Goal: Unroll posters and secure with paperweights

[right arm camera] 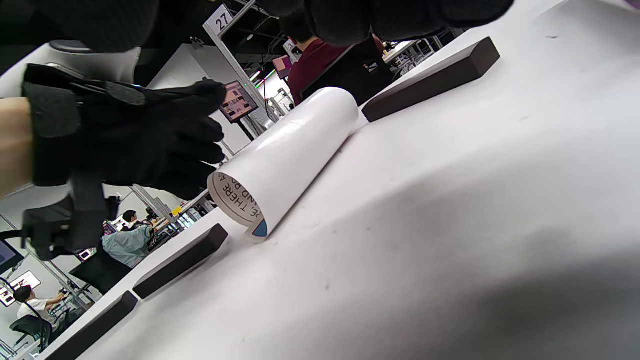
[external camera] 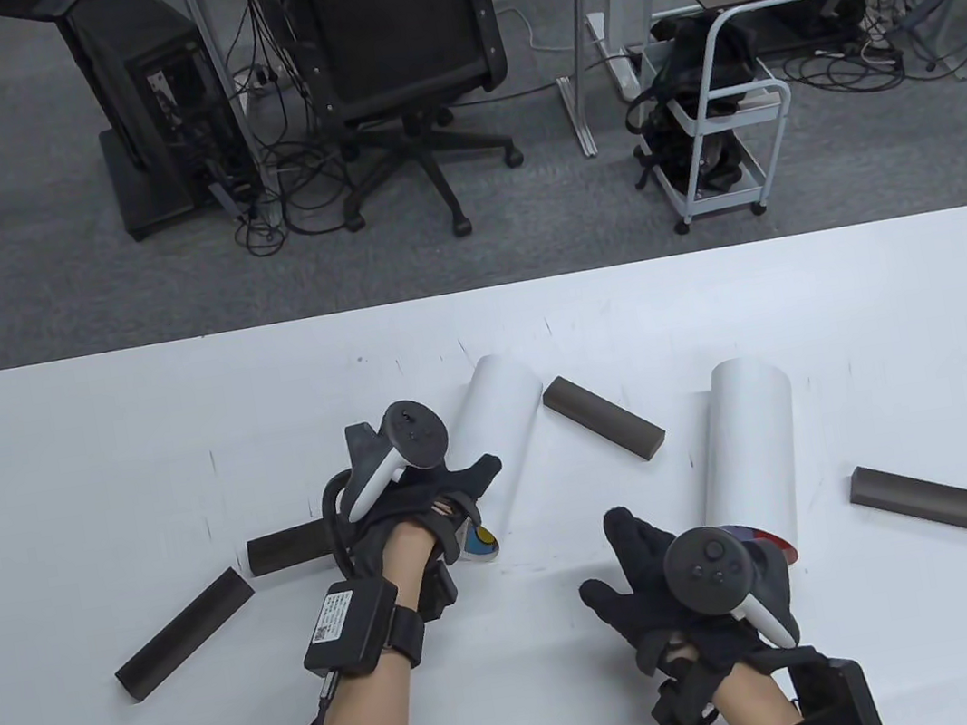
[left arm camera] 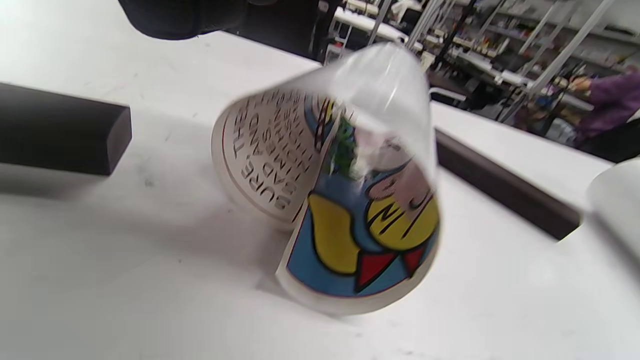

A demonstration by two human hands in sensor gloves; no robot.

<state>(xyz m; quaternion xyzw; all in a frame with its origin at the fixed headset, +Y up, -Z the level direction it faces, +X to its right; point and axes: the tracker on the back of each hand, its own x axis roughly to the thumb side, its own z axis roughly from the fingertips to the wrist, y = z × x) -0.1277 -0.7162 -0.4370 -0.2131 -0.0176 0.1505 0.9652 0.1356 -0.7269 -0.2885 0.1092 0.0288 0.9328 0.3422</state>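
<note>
Two rolled white posters lie on the white table. My left hand is over the near end of the left roll, its fingers loosely curled at the roll's side with nothing gripped. The left wrist view shows that end curling open, with colourful print and text inside. It also shows in the right wrist view. My right hand hovers empty with spread fingers, just left of the near end of the right roll.
Several dark paperweight bars lie on the table: two at the left, one between the rolls, one at the right. Beyond the far table edge are an office chair and a cart.
</note>
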